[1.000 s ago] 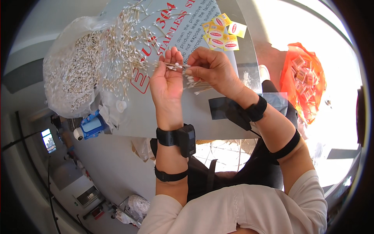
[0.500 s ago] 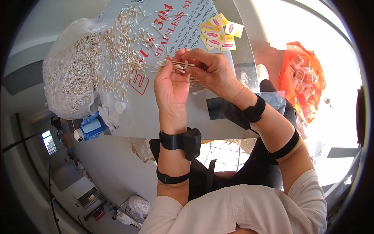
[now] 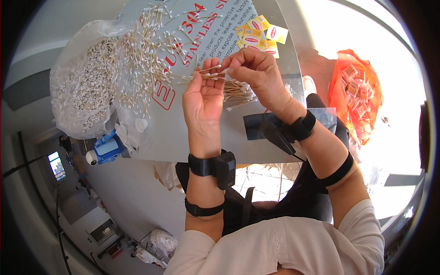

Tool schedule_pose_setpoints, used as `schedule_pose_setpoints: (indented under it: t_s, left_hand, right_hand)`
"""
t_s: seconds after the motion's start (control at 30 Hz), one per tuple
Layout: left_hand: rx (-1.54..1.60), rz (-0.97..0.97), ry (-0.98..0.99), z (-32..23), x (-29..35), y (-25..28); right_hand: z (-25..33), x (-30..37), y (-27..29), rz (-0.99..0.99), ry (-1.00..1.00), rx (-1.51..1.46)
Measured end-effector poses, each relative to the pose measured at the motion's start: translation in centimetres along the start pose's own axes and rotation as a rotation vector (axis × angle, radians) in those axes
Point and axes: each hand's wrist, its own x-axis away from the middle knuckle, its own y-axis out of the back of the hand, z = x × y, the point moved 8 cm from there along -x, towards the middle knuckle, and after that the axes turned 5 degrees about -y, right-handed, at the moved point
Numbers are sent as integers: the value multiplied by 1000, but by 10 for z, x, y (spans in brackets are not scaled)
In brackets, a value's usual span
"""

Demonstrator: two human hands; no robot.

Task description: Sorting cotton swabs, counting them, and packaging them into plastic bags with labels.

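Observation:
My left hand [image 3: 201, 98] is palm up over the table, with a few cotton swabs [image 3: 211, 75] lying across its fingers and held by the thumb. Beside it, my right hand [image 3: 259, 75] pinches the white tip of a swab between thumb and fingertips. Under the right hand lies a bundle of swabs [image 3: 238, 93] on the table, its right end partly hidden by the hand. A loose heap of cotton swabs [image 3: 144, 59] spreads to the left of my hands. It runs up to a clear plastic bag [image 3: 62, 85] full of more swabs.
The table [image 3: 192, 142] bears printed film. Yellow-and-white cards [image 3: 254, 39] lie at its far right. A dark-edged clear sleeve [image 3: 256, 127] sits at the near right edge. An orange bag [image 3: 339, 87] of small packs stands right of the table; a blue-and-white object [image 3: 107, 149] is by the left edge.
My right hand has shifted slightly right and lower, away from the left fingers. More of the bundle on the table now shows. The left hand has barely moved.

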Motion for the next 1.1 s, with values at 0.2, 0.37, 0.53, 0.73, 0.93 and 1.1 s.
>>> schedule_pose_setpoints:
  t_s: [0.2,0.37,0.53,0.73,0.93,1.1]
  left_hand:
    - [86,50,2,-2,-3,-1]
    - [151,-10,-26,-4,-5,0]
    - [209,-63,-80,-10,-13,4]
    - [138,-62,-113,-18,-28,4]
    - [121,-69,-94,-16,-31,-1]
    - [28,34,-105,-19,-44,5]
  right_hand:
    - [-8,0,-1,29,-192,-384]
    - [-20,-2,5,-36,-271,-568]
    - [-28,-3,9,-62,-287,-660]
    - [-32,-3,15,-102,-320,-649]
    - [-38,-3,18,-152,-341,-519]
    - [-36,-2,14,-119,-359,-506]
